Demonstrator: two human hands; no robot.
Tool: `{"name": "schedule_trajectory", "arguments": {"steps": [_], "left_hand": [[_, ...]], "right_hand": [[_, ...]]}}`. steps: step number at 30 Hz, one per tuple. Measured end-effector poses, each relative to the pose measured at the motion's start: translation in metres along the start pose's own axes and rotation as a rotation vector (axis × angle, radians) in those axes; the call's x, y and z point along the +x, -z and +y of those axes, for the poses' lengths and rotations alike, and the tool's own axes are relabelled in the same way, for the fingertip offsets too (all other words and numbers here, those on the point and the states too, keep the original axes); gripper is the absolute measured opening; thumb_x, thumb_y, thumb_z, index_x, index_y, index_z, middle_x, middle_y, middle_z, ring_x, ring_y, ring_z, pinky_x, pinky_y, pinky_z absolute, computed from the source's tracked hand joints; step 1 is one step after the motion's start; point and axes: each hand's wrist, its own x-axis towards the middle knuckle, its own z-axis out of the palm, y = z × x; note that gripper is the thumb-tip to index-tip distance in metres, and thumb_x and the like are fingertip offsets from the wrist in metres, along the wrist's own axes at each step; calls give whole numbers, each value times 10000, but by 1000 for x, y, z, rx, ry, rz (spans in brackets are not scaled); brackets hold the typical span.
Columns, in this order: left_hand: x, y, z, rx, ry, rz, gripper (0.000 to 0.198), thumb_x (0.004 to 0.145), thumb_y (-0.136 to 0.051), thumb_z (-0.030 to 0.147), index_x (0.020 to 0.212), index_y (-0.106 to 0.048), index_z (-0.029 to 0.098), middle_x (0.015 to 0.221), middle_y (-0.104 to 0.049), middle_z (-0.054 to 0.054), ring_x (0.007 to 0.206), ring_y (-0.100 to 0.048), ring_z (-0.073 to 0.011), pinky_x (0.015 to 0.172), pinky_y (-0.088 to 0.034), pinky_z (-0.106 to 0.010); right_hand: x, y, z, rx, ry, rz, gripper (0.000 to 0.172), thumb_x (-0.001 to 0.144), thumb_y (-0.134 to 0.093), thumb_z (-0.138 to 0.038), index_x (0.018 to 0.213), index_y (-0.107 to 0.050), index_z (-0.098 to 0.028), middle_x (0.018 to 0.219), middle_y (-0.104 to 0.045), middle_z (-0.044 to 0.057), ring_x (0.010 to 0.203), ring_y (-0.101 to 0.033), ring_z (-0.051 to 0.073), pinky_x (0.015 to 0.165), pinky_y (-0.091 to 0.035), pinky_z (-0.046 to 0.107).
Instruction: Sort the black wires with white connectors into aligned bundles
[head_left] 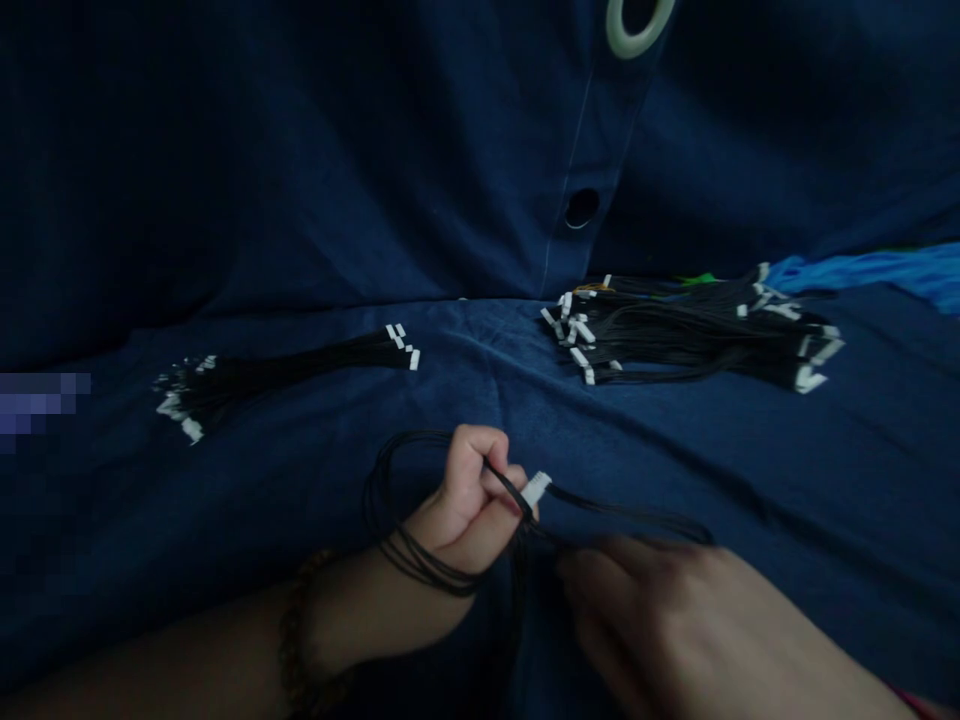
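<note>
Near the lower middle, my left hand (480, 500) is closed around a black cable with a white connector (536, 490) sticking out beyond the thumb. Several loops of the black cable (431, 570) hang round the wrist and the back of this hand. To the right, my right hand (652, 610) is blurred, palm down with the fingers curled. A strand of the same cable runs to its fingertips, which are closed on it. Another stretch of cable (630, 515) arcs from the connector toward the back of the right hand.
A bundle of black cables (285, 370) with white connectors lies at left on the dark blue cloth (480, 390). A thicker bundle (690, 335) lies at right, before a bright blue stringy bunch (870, 270). Behind hangs a blue curtain (375, 150) with a pale ring (619, 40).
</note>
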Motion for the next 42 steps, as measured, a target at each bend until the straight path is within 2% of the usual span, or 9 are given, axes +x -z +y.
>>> {"name": "schedule_trajectory", "arguments": {"steps": [6, 13, 23, 27, 30, 34, 36, 40, 42], "left_hand": [[2, 0, 0, 3, -79, 12, 236, 834, -477, 328, 815, -249, 270, 620, -448, 107, 382, -317, -14, 419, -267, -147], [2, 0, 0, 9, -126, -15, 207, 861, -451, 335, 850, -251, 281, 675, -442, 80, 427, -356, -30, 392, -254, -142], [1, -2, 16, 47, -44, -16, 219, 862, -452, 295, 815, -239, 272, 663, -391, 87, 454, -354, -31, 397, -257, -130], [2, 1, 9, 39, -136, -34, 225, 858, -456, 337, 827, -243, 274, 661, -413, 85, 439, -366, -27, 379, -257, -119], [2, 4, 2, 16, -82, 8, 261, 836, -483, 373, 824, -242, 275, 670, -432, 79, 432, -373, -25, 356, -244, -101], [3, 3, 3, -29, 7, 79, 341, 785, -540, 404, 801, -224, 277, 633, -412, 104, 363, -314, -2, 327, -239, -81], [3, 0, 7, -33, 26, 106, 334, 788, -530, 397, 800, -218, 277, 615, -399, 113, 344, -287, 2, 316, -243, -78], [3, -2, 15, -45, 120, 178, 314, 791, -513, 379, 794, -216, 279, 621, -425, 117, 335, -280, 0, 300, -238, -70], [4, -1, 16, -46, 164, 195, 313, 787, -513, 373, 796, -215, 278, 624, -454, 117, 314, -271, 4, 289, -224, -72]], "right_hand": [[13, 2, 1, 653, -233, -43, 294, 893, -363, -242, 678, -557, -193, 580, -583, -28, 503, -560, 96, 461, -392, 181], [23, -2, 3, 927, -333, 3, 205, 829, -476, -248, 701, -609, -159, 609, -590, -8, 574, -542, 111, 528, -398, 192], [19, 8, 8, 675, -230, 49, 227, 870, -422, -266, 714, -568, -189, 637, -593, -17, 586, -545, 111, 540, -394, 202], [18, 9, 9, 662, -248, 25, 230, 868, -421, -272, 710, -568, -192, 646, -603, -10, 603, -558, 120, 550, -408, 207], [21, 8, 8, 713, -276, 34, 206, 849, -438, -255, 707, -570, -185, 659, -599, -2, 630, -556, 126, 576, -413, 217], [24, 15, 9, 1123, -488, -30, 89, 769, -511, -237, 810, -539, -164, 570, -494, -46, 452, -443, 68, 440, -374, 173], [23, 25, 12, 1381, -554, -117, 162, 746, -529, -222, 900, -524, -172, 569, -471, -64, 397, -377, 34, 384, -325, 129], [14, 52, 21, 1777, -448, -376, 90, 722, -523, -225, 684, -557, -151, 484, -430, -54, 332, -315, 9, 320, -248, 91], [9, 66, 24, 1837, -394, -379, 126, 686, -579, -256, 604, -526, -177, 408, -393, -73, 297, -285, 14, 298, -240, 86]]}}
